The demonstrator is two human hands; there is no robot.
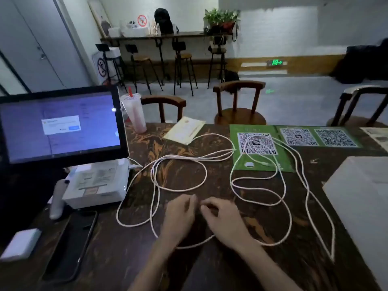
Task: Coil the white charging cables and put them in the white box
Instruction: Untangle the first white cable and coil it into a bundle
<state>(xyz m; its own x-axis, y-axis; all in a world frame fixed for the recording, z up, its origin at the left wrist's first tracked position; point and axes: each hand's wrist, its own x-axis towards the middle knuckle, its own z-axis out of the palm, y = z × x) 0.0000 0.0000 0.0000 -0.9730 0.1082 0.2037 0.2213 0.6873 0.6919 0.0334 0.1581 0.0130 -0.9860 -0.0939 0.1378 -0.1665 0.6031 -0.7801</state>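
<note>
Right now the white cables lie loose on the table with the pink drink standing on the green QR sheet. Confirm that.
Not quite. In the head view the pink drink stands on the table beside the monitor, not on the green QR sheet. The white cables do lie loose.

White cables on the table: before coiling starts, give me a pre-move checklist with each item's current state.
1. White cables lying loose, uncoiled: ok.
2. Left hand and right hand on the table among the loops: ok.
3. Either hand gripping a cable: cannot tell, blurred.
4. Cables separate from each other: cannot tell, loops overlap.
5. White box at the right edge within reach: ok; open or shut, cannot tell.
6. Pink drink cup apart from the loops: ok.
</note>
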